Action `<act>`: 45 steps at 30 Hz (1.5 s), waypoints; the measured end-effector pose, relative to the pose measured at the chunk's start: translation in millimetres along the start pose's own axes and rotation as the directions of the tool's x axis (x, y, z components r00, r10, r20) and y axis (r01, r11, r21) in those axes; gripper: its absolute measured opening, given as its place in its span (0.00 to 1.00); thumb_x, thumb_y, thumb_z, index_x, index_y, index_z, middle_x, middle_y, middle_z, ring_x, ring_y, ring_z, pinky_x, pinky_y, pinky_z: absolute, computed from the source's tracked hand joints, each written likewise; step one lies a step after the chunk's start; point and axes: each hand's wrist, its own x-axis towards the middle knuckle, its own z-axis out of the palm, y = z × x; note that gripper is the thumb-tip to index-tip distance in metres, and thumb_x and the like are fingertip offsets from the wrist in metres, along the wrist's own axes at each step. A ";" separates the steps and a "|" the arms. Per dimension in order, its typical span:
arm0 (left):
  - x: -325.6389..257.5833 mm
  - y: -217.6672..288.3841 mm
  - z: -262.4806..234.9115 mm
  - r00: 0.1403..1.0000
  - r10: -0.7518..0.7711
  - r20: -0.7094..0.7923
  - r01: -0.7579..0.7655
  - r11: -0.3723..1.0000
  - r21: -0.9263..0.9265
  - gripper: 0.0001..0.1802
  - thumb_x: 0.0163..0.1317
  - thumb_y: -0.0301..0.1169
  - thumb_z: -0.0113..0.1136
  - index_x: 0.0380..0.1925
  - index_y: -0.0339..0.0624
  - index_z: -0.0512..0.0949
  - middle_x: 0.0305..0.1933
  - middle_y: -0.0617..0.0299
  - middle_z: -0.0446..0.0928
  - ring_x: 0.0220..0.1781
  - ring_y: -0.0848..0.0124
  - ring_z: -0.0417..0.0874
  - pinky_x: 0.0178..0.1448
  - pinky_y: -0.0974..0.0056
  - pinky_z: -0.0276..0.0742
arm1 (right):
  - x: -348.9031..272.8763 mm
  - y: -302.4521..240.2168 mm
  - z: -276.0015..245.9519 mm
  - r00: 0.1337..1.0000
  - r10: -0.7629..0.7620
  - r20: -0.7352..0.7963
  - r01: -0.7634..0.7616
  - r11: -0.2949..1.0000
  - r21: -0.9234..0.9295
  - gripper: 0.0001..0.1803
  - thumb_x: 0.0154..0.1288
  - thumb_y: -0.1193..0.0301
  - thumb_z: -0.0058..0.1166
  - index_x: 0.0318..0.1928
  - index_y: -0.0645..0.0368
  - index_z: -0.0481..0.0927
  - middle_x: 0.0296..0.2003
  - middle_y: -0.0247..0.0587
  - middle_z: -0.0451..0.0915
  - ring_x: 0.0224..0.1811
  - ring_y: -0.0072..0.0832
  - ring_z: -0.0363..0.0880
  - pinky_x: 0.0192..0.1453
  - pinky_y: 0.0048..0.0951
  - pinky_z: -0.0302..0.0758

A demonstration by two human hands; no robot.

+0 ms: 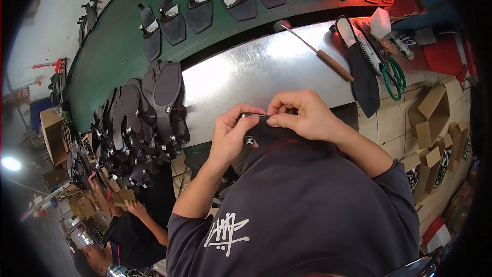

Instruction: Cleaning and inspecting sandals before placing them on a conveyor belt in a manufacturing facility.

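Close to my chest, both hands pinch a black sandal (277, 129), of which only part shows. My left hand (233, 132) is closed round its left side, thumb and fingertips at the upper edge, with a small shiny ornament visible just under them. From the right, my right hand (303, 116) grips the same edge with thumb and forefinger, its fingertips almost meeting the left ones. The dark shirt behind makes the sandal's outline hard to make out.
A shiny metal worktop (225, 82) lies ahead, with a wooden-handled awl (333, 65) and green-handled scissors (393, 78) on the right. Dark sandals (130, 115) are heaped at left; others line the green conveyor belt (115, 36). Cardboard boxes (430, 115) stand right. A co-worker (136, 241) is lower left.
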 end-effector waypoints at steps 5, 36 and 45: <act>0.5 -0.1 -32.6 0.962 0.052 -0.269 -0.135 0.944 -0.301 0.10 0.64 0.27 0.51 0.41 0.38 0.79 0.43 0.59 0.80 0.37 0.73 0.81 0.26 0.69 0.80 | 26.0 -3.8 -38.6 0.796 -0.486 -0.361 0.393 0.869 -0.302 0.10 0.66 0.74 0.53 0.45 0.64 0.81 0.43 0.40 0.82 0.43 0.23 0.77 0.47 0.24 0.72; 24.4 -33.5 11.5 0.961 -0.275 -0.039 0.095 0.458 -0.884 0.08 0.63 0.39 0.60 0.38 0.51 0.76 0.33 0.72 0.77 0.30 0.79 0.74 0.19 0.73 0.58 | -3.0 40.3 24.5 0.982 -0.127 -0.138 0.154 0.966 0.208 0.20 0.71 0.76 0.44 0.62 0.65 0.72 0.25 0.31 0.73 0.24 0.17 0.68 0.31 0.20 0.69; 29.7 -29.1 16.3 0.866 0.124 -0.485 -0.382 0.791 -0.479 0.31 0.70 0.56 0.44 0.33 0.36 0.77 0.25 0.64 0.78 0.21 0.79 0.73 0.21 0.73 0.63 | -17.7 22.9 25.4 0.970 0.145 0.193 -0.212 0.897 0.388 0.32 0.73 0.72 0.44 0.73 0.54 0.52 0.26 0.34 0.75 0.21 0.14 0.65 0.24 0.15 0.62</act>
